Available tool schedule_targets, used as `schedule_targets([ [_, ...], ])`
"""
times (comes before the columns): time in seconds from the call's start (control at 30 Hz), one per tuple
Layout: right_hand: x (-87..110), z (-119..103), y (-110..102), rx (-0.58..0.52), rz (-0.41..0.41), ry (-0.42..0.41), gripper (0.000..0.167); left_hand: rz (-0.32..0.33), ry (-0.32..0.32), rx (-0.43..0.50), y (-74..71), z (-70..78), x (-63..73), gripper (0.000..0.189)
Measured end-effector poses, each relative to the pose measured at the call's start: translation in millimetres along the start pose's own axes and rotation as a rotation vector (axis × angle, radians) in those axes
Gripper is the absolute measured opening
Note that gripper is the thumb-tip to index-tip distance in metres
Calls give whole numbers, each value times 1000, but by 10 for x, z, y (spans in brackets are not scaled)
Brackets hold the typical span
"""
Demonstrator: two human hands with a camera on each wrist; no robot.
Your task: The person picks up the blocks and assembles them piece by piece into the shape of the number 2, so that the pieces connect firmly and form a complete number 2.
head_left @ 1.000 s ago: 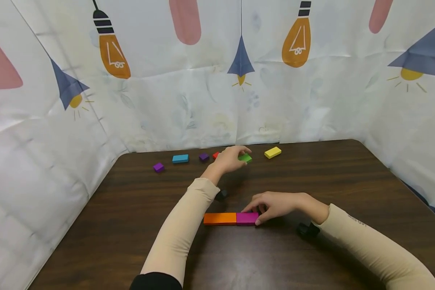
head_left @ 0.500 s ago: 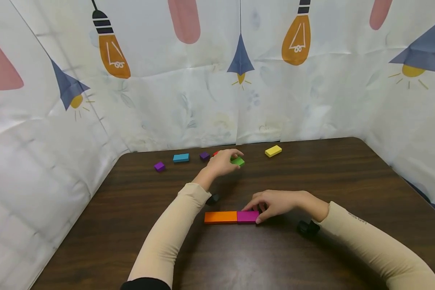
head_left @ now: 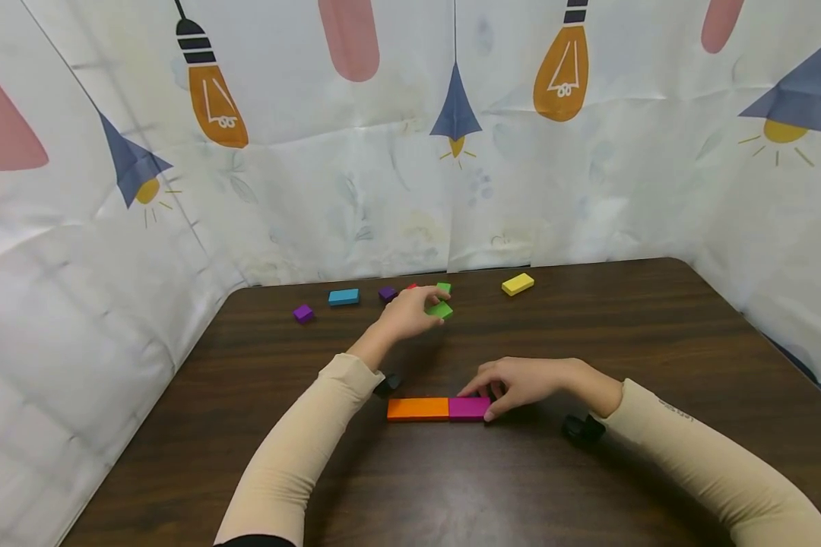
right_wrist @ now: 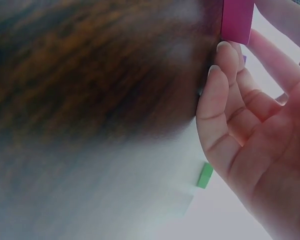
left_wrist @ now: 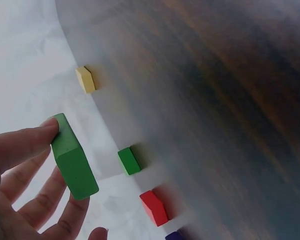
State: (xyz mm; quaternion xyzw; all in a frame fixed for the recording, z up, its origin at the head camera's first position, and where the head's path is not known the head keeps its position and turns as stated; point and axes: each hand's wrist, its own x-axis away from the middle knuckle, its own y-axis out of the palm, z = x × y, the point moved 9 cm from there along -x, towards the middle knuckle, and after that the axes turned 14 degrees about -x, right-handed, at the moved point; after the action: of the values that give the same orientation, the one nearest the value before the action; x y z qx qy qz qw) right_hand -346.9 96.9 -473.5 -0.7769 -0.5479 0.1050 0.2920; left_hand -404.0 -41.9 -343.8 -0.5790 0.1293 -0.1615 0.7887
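My left hand (head_left: 408, 313) pinches a green block (left_wrist: 74, 157) between thumb and fingers, held above the far part of the table. Behind it, a second green block (left_wrist: 129, 161) lies on the tabletop beside a red block (left_wrist: 154, 208). At the table's middle, an orange block (head_left: 417, 409) and a magenta block (head_left: 468, 409) lie end to end in a row, touching. The thumb and fingers of my right hand (head_left: 520, 384) grip the magenta block's right end. In the head view the left hand partly covers the red block.
Along the far side of the dark wooden table (head_left: 246, 425) lie a purple block (head_left: 304, 314), a blue block (head_left: 343, 297), a dark purple block (head_left: 388, 294) and a yellow block (head_left: 518, 284). A patterned white curtain (head_left: 301, 205) stands behind the table.
The left hand has drawn left and slightly nearer with the green block, uncovering the second green block behind it. The right hand stays on the magenta block.
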Motion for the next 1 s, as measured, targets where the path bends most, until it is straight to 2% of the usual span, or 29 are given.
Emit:
schedule_targets([
  [0.27,-9,-7,17,-17,-5,8,53,-29,-5,18,32,-51,120,44],
  [0.53,0,-11,-1,-8,-1,16,53,-29,-15,13,3,-79,186,43],
  [1.0,-18,50,1,6,1,31,53,-54,-5,24,75,-159,381,42],
])
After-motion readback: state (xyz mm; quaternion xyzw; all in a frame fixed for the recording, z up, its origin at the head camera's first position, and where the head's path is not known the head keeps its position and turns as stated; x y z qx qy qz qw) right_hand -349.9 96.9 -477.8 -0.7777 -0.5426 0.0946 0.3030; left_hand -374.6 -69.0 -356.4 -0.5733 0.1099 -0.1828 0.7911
